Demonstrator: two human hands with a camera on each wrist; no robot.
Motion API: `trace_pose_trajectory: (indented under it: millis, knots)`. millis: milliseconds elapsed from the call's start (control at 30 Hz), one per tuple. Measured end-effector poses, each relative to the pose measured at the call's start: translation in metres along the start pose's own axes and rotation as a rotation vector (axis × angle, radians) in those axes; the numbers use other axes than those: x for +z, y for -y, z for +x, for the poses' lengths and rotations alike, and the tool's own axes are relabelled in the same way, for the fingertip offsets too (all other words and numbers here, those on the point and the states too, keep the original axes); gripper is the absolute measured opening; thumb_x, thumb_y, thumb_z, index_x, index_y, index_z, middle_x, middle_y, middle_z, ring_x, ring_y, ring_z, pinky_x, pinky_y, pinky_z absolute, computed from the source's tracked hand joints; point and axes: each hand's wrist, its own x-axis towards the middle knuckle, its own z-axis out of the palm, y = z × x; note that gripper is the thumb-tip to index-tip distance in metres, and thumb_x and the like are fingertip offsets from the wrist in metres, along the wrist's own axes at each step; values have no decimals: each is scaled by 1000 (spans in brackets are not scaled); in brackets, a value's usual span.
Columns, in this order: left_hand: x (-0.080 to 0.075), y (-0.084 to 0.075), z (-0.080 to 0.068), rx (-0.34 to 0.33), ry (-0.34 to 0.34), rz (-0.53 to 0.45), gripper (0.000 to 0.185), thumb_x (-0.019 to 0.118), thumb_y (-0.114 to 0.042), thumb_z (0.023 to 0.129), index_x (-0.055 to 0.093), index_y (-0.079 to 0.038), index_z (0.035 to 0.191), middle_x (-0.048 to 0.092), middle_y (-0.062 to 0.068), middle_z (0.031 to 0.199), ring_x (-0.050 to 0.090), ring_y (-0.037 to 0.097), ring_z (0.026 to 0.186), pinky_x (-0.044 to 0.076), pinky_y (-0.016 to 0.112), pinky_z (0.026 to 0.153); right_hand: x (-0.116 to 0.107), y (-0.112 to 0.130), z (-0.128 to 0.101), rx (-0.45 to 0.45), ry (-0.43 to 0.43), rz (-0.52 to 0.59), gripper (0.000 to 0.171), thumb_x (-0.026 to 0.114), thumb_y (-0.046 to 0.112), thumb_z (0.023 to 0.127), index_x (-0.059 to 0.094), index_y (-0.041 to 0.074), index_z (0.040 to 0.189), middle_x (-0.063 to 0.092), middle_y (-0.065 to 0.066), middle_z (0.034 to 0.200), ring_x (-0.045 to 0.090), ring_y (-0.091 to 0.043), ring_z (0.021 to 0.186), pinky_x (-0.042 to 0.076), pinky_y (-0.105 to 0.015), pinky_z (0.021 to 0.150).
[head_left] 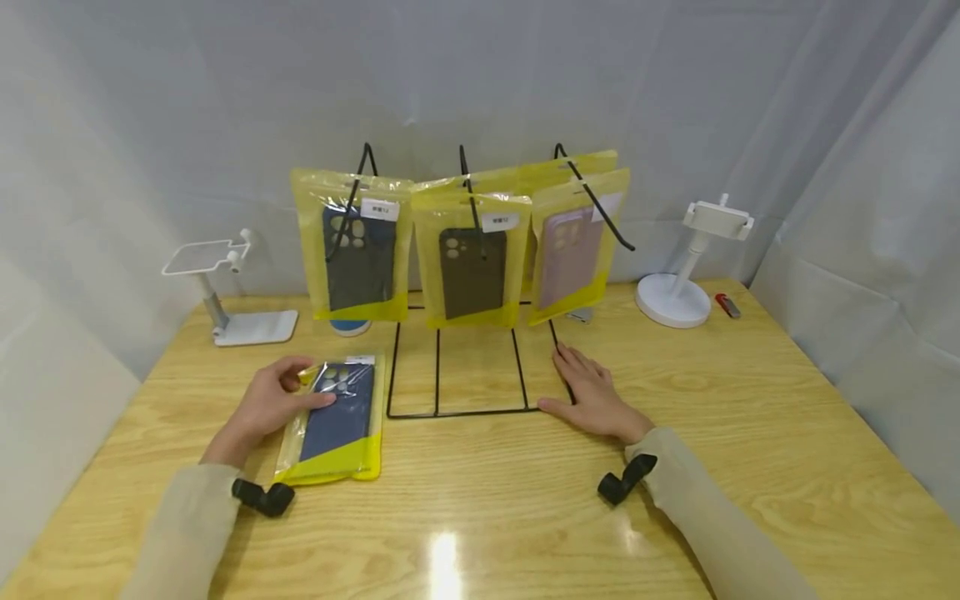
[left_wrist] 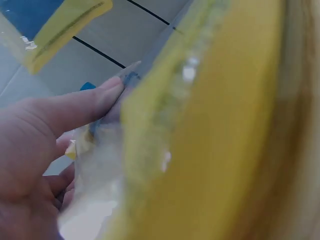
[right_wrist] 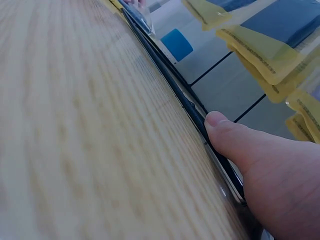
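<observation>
On the table at the left, my left hand pinches the left edge of a yellow-edged clear bag with a dark blue phone case inside. Its thumb lies across the bag's front, and another yellow edge shows underneath. My right hand rests at the right front corner of a black wire display rack. Its thumb touches the front bar in the right wrist view. Bagged phone cases hang from the rack's hooks: dark blue on the left, black in the middle, lilac on the right.
A white phone stand stands at the back left, and a round-based white stand at the back right. Beside the latter lies a small red and grey object. A blue and white round item sits behind the left bag.
</observation>
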Motion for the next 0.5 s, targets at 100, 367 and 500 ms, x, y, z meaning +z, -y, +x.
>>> trace_pose_trajectory:
  millis: [100,367,500]
  knots:
    - [-2,2,1,17,-12,-14,72,80,-29,79,48,4,134,54,19,113,46,20,89,40,24,71,0,0,-1,-1,-3,6,84,57,47,93,21,-3,151,12,-20,160,12,-38,148,13,-63,110]
    - [-12,6,-1,-102,53,-358,77,68,-18,89,23,11,144,55,21,118,58,3,79,55,23,70,1,-2,-1,2,-8,-4,84,57,46,93,21,-3,151,12,-19,160,12,-38,148,13,-63,111]
    - [-19,5,-3,-85,70,-528,86,67,-8,89,8,5,148,67,-5,98,67,8,72,58,30,66,0,-2,0,-6,-8,-4,84,57,47,93,21,-3,151,12,-19,160,12,-37,148,13,-63,111]
